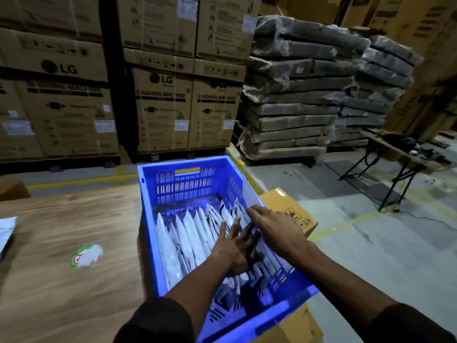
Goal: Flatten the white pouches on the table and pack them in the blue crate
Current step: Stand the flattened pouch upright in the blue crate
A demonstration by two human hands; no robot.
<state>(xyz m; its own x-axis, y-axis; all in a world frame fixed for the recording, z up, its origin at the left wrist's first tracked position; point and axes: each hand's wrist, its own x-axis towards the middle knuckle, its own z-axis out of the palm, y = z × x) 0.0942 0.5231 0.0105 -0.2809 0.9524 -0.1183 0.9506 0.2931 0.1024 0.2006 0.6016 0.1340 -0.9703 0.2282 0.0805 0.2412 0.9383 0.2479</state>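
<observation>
Pouches (195, 233) stood packed edge-up across most of the blue crate (148, 209); both hands, left (235, 246) and right (277, 229), pressed flat-fingered on them, gripping nothing. One pouch (6, 231) remained on the surface (61, 293).

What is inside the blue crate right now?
The blue crate holds white pouches standing on edge in a row. Both hands, left and right, reach in and cover the pouches beneath; the crate floor is hidden.

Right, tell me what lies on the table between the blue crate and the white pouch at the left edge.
Head view: only a torn sticker on bare wood.
</observation>
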